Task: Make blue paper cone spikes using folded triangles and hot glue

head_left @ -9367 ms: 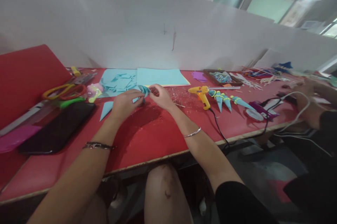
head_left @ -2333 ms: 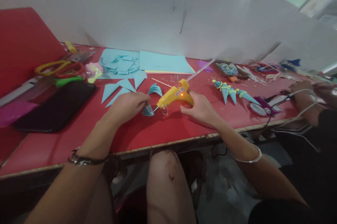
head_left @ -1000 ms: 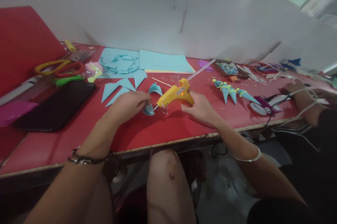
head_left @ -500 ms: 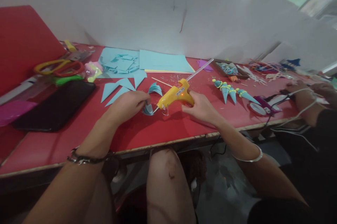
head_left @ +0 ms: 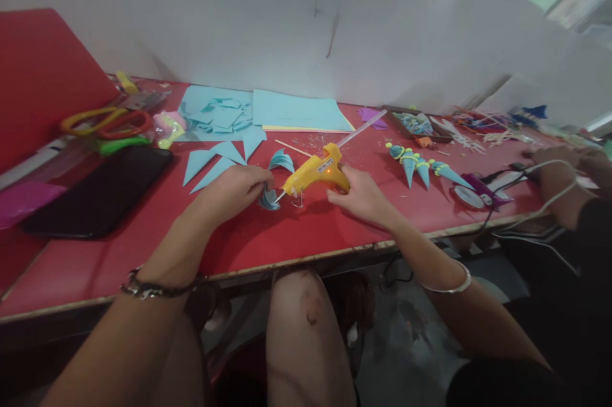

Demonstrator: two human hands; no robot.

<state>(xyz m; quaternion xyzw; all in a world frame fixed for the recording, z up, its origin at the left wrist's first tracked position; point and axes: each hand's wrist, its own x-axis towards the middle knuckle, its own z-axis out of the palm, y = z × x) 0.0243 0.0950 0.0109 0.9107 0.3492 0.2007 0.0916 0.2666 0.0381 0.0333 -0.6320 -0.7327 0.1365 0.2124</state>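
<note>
My left hand pinches a small curled blue paper piece on the red table. With my right hand I grip the handle of a yellow glue gun, a clear glue stick jutting from its back. The metal nozzle touches or almost touches the curled paper. Just beyond lies another curled blue paper piece. Pointed blue paper pieces lie behind my left hand. Blue cones with yellow-green trim rest to the right.
Scissors and a black phone lie on the left. Blue sheets and scraps sit by the wall. A tray, a purple object and another person's hands with a white cable are at the right.
The glue gun and my right hand have shifted slightly left, bringing the nozzle further over the curled paper. My left hand has kept its pinch.
</note>
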